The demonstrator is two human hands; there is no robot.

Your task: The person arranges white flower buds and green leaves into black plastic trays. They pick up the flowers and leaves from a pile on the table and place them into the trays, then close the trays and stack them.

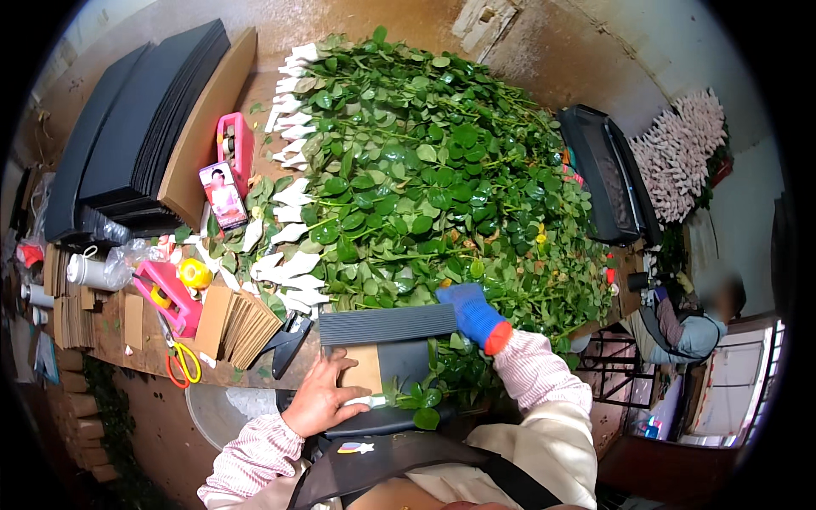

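Observation:
My bare left hand (327, 393) lies with its fingers apart on a brown cardboard piece (364, 367) beside a black panel (404, 364). Its thumb rests by a white-sleeved flower head (368, 401), whose leafy stem runs right over my lap. Just beyond the cardboard stands a black ribbed strip (388, 324). At that strip's right end is my right hand (473, 314), in a blue glove with a red cuff, against the leaves; its fingertips are too unclear to read. A broad pile of green leafy stems (425, 178) with white-sleeved heads (293, 263) covers the table ahead.
At left stand black folded boxes (153, 119), pink tape dispensers (170, 297), scissors (180, 357), a stack of cardboard pieces (246, 327) and a black stapler-like tool (289, 344). A black bag (599, 174) sits at the right. Another person (693, 331) is farther right.

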